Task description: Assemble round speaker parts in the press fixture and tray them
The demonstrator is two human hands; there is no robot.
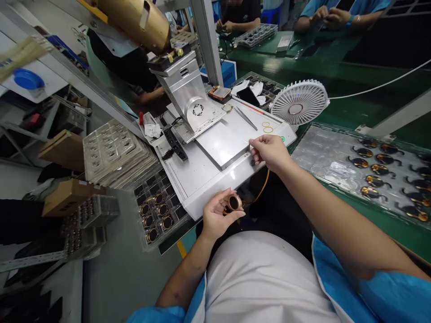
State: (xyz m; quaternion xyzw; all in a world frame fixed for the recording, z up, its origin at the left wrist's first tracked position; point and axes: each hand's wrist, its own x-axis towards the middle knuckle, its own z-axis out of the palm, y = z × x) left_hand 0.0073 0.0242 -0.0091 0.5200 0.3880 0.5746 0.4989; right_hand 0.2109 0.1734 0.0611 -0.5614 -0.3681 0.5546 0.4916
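Note:
My left hand (218, 214) is closed around a round copper-coloured part (233, 202) with a dark face, held in front of the white machine base (198, 197). Over the front right corner of the raised metal plate (222, 143), my right hand (266, 150) pinches something thin and pale, too small to make out. Tweezers (247, 118) and thin yellow rings (268, 129) lie on the base behind my right hand. A silver fixture (195, 105) stands at the plate's back left.
A tray of round parts (156, 211) sits at left, below stacked trays (107, 152). At right are a white fan (298, 104) and a large tray (323, 152) with dark parts. Other people sit across the green table (269, 67).

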